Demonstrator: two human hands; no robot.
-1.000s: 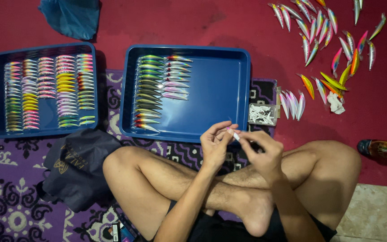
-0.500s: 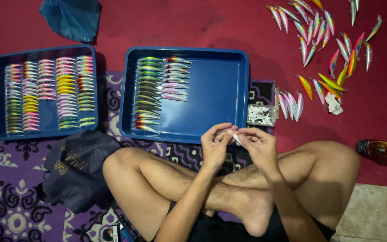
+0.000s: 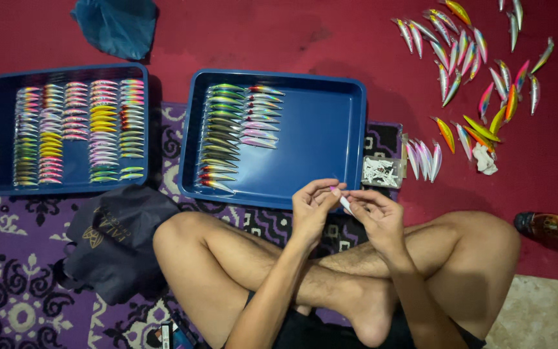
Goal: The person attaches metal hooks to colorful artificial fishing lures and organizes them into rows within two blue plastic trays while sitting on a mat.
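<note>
I sit cross-legged on the floor. My left hand (image 3: 312,205) and my right hand (image 3: 378,216) meet above my knees, both pinching a small pale fishing lure (image 3: 344,203) between their fingertips. Just beyond my hands lies a blue tray (image 3: 330,139) with two rows of lures (image 3: 234,132) along its left side. A small clear box of white parts (image 3: 382,171) sits at the tray's right corner.
A second blue tray (image 3: 1,139) at the left is packed with several rows of colourful lures. Loose lures (image 3: 473,77) lie scattered on the red carpet at the upper right. A dark bag (image 3: 117,242) rests by my left knee, a bottle (image 3: 550,227) at the right edge, a blue cloth (image 3: 117,22) at the top.
My hands stay together over my knees, fingers shifting slightly on the small lure. Nothing else has moved.
</note>
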